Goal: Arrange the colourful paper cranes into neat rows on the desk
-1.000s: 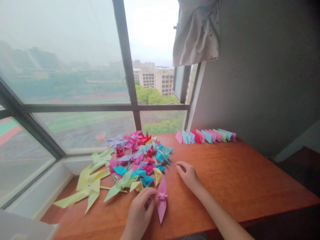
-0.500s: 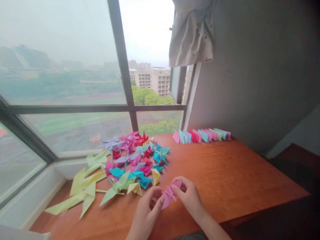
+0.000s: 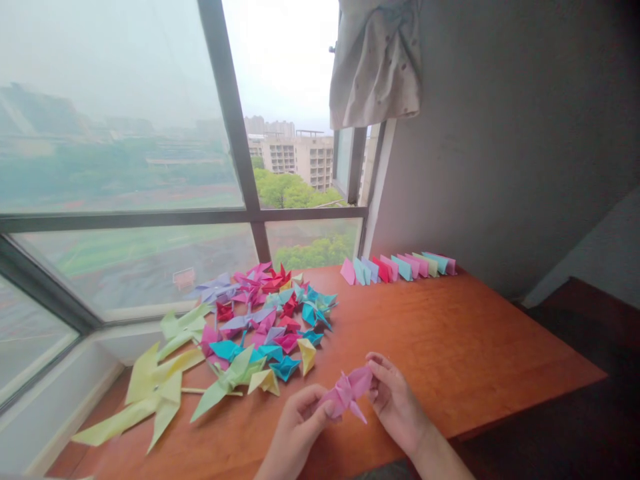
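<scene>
A pink paper crane (image 3: 346,395) is up above the near edge of the table, its wings spread out to both sides. My left hand (image 3: 303,420) pinches its left wing between thumb and fingers. At the tip of the right wing is my right hand (image 3: 395,400), its fingers curled and closed against the paper; the exact grip is partly hidden. Just beyond my left hand lie a small folded yellow paper piece (image 3: 265,381) and a blue folded paper piece (image 3: 286,367).
Several colourful origami pieces (image 3: 265,320) cover the table's left part, with a yellow paper pinwheel (image 3: 163,387) and a green pinwheel (image 3: 233,380) in front. A row of folded papers (image 3: 400,268) stands at the back of the wooden table (image 3: 450,347), below the wall.
The crane's wings are now spread wider and its body shows more. My right hand has moved from over the crane outward to its right wing tip. The view has shifted slightly.
</scene>
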Tool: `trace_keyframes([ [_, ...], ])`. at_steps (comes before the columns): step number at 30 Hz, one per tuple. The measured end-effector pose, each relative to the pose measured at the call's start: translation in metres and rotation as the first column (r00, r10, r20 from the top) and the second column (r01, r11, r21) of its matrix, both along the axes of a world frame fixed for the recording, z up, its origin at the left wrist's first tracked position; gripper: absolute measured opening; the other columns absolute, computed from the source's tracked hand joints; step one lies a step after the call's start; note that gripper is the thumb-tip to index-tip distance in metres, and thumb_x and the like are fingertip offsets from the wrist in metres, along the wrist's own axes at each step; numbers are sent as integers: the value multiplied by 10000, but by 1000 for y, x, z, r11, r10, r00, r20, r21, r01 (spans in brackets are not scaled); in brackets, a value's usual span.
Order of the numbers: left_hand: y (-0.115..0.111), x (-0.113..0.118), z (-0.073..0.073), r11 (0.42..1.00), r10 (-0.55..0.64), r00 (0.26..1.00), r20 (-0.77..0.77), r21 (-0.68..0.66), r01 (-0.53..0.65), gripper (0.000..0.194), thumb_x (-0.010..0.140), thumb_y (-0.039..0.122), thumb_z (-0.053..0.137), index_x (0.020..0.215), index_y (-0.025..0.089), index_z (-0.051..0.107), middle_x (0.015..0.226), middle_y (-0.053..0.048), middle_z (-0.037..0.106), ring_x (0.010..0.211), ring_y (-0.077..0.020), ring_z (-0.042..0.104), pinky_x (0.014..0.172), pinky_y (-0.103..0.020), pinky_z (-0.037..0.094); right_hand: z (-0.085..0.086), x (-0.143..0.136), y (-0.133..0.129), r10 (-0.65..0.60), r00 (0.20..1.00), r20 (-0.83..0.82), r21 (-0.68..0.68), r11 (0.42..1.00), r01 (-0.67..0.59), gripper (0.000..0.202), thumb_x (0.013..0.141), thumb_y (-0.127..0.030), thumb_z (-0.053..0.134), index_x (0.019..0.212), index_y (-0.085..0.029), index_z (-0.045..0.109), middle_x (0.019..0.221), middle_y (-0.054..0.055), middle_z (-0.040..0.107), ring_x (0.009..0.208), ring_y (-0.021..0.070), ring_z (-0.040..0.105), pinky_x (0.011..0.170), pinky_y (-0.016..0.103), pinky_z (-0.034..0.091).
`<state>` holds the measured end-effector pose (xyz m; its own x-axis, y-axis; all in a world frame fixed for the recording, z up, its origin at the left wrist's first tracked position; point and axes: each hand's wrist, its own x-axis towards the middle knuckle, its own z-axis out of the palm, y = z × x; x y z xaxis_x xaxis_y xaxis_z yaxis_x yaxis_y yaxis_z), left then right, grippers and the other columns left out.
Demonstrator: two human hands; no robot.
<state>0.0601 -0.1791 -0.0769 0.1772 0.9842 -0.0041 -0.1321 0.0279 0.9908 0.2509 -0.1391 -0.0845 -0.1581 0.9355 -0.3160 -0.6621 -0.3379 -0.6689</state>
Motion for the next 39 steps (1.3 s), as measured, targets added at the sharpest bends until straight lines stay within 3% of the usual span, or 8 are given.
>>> trace_keyframes([
  [5,4,-1,-13,995,90,996,-17,-37,-90,454,762,584,700,672,142,653,605,-14,611,577,-123,500,552,-203,378,-5,6,10,-82,972,220,129,990,54,293,722,-349,804,929,-196,665,752,-6,644,595,97,555,509,187,415],
  [8,5,-1,-12,977,210,977,-25,-40,-211,464,749,598,701,671,143,647,597,-10,598,566,-121,486,533,-200,369,-5,11,12,-383,719,580,472,877,86,205,815,-380,697,889,-189,674,847,48,670,733,162,602,611,247,473],
  [11,3,-1,-2,944,329,944,-16,-37,-329,437,771,571,692,672,149,637,607,1,580,574,-118,473,539,-196,370,-3,11,3,-555,462,692,686,706,-178,143,907,-307,568,943,-201,658,890,57,661,797,168,607,698,263,479],
  [16,0,2,6,947,322,946,-40,-9,-322,378,774,520,710,702,153,660,652,-4,590,635,-138,514,587,-200,404,0,-10,-14,-505,334,796,599,575,-557,97,916,-283,551,943,-204,600,756,4,596,664,132,562,618,233,425],
  [23,0,4,0,969,245,964,-104,47,-241,383,843,519,633,734,154,666,684,-31,628,671,-164,556,640,-225,446,-6,-12,5,-602,170,780,582,599,-551,212,948,-281,488,779,-199,586,669,-13,572,600,113,529,601,220,356],
  [26,-1,4,0,976,215,964,-158,74,-206,399,880,517,583,734,154,657,683,-33,626,670,-167,560,642,-225,439,-7,4,35,-665,17,747,577,635,-514,256,952,-305,469,743,-198,572,655,-6,580,605,123,539,613,230,339],
  [33,-4,8,-4,965,241,929,-283,169,-199,411,913,506,536,724,155,638,703,-41,622,677,-171,557,629,-222,424,6,26,131,-414,-457,787,284,901,-328,263,956,-359,446,868,-223,653,891,39,692,758,150,613,585,242,295],
  [39,-3,9,0,964,248,913,-323,176,-199,440,917,525,512,715,154,634,687,-46,611,664,-175,558,611,-225,422,5,22,172,-298,-499,813,193,948,-252,288,969,-352,420,953,-232,682,950,59,699,747,155,621,599,253,317],
])
